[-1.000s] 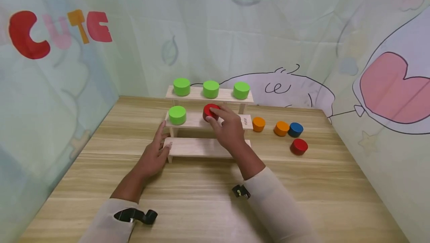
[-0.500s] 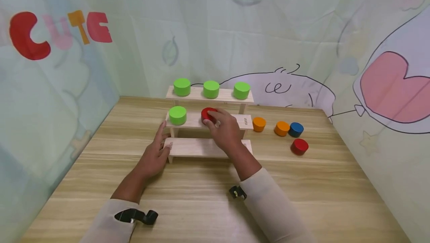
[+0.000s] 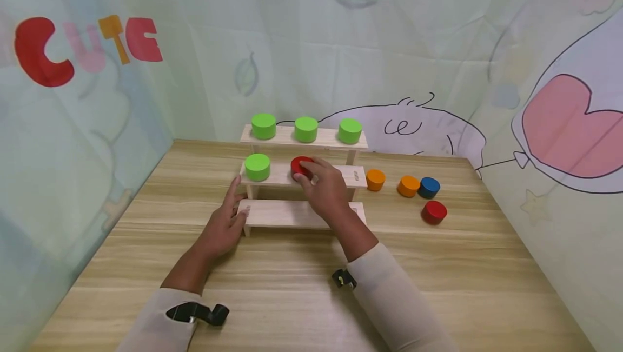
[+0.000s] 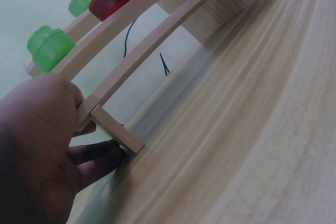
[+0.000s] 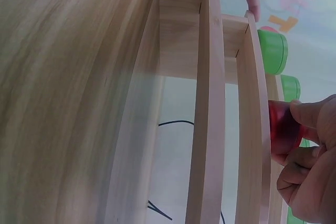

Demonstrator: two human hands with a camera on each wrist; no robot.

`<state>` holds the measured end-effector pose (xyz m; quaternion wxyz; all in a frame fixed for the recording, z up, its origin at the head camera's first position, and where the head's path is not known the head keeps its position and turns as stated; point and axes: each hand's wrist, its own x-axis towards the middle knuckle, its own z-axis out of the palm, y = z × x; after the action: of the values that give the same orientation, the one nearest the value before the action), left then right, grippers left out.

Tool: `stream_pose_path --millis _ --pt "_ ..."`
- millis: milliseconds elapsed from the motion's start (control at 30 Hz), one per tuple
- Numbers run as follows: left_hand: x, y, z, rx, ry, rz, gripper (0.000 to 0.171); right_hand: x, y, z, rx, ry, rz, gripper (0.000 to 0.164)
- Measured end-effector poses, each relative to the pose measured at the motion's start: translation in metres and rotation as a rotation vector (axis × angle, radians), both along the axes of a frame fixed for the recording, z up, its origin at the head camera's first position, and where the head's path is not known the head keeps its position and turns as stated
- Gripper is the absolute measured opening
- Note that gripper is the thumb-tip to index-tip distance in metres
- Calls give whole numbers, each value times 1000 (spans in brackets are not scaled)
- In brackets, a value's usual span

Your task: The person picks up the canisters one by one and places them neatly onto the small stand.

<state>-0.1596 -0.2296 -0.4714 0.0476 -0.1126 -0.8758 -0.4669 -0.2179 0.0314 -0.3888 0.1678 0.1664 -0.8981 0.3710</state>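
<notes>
A three-step wooden display stand (image 3: 282, 214) stands on the table. My right hand (image 3: 330, 188) pinches a red round block (image 3: 300, 168) between thumb and fingers; in the right wrist view the red block (image 5: 284, 127) sits at the middle step. To its left, a green round block (image 3: 257, 167) rests on that step. Three more green blocks (image 3: 305, 130) stand spaced along the top step. My left hand (image 3: 224, 226) holds the stand's left end, thumb over the bottom step and index finger extended up by the middle one. Its lower fingers (image 4: 97, 156) lie beside the stand's leg.
Right of the stand, two orange round blocks (image 3: 375, 180), a blue block (image 3: 429, 187) and another red block (image 3: 434, 212) lie on the wood-grain table (image 3: 272, 292). A printed cloth backdrop (image 3: 209, 71) encloses the table's back and sides.
My right hand has shifted slightly left and toward me with the red block, lowering it onto the middle step. It has barely moved in the last half second. My left hand stays put.
</notes>
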Motion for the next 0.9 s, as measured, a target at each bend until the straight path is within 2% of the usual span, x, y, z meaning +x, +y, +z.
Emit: stream_pose_path --millis 133,367,567,900 --pt "0 0 0 6 -6 4 81 -1 0 0 2 14 -1 46" --pt "0 1 -1 9 -8 2 81 5 3 1 -38 61 -7 63" --pt "-1 1 -1 12 -4 0 81 11 13 6 -74 111 -6 57" --pt "1 0 1 3 -5 6 80 16 46 5 -44 103 -31 59"
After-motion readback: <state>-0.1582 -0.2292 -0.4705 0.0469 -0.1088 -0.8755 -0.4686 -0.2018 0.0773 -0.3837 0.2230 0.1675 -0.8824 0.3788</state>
